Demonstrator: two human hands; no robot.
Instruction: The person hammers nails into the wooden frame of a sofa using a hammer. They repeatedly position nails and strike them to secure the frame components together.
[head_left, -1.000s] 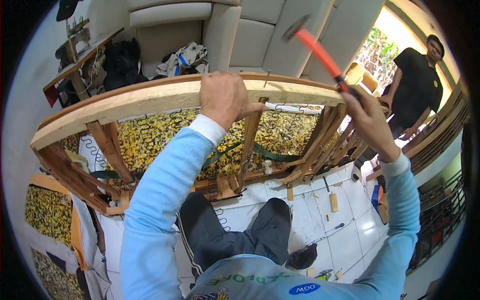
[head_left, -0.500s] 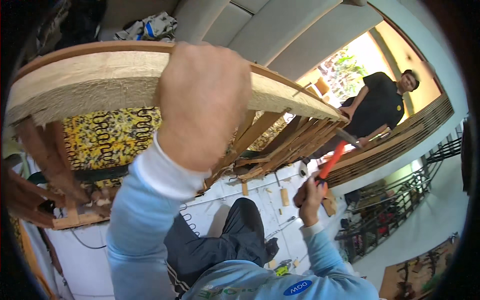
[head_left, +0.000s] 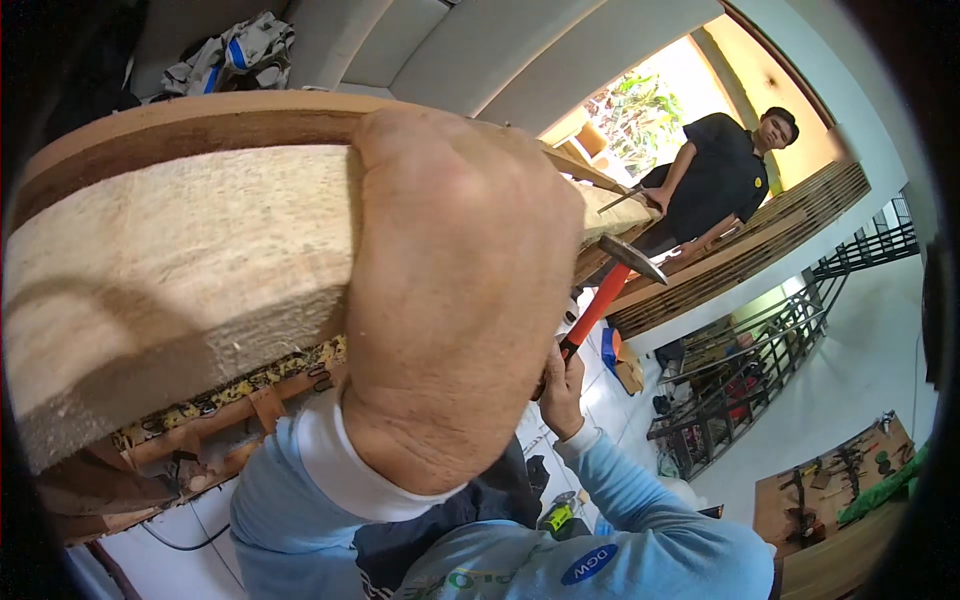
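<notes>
One pale timber beam (head_left: 200, 240) runs beneath the left hand (head_left: 460, 290), clamped across it, fingertips hidden from where I stand. Red-handled hammer (head_left: 600, 305): head near the beam, right hand (head_left: 567, 395) wrapped round its grip. One nail (head_left: 620, 200), standing proud of the beam beyond the left hand. Step in hand, in my judgement: nailing; next move calls for a square blow, knuckles clear

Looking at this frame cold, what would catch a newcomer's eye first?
Probably the left hand, looming large at the centre, closed over a pale wooden beam that sweeps in from the left. Next, the red-handled hammer in the right hand, right of centre. Behind it, at upper right, a person in a black shirt stands near a bright opening.
</notes>
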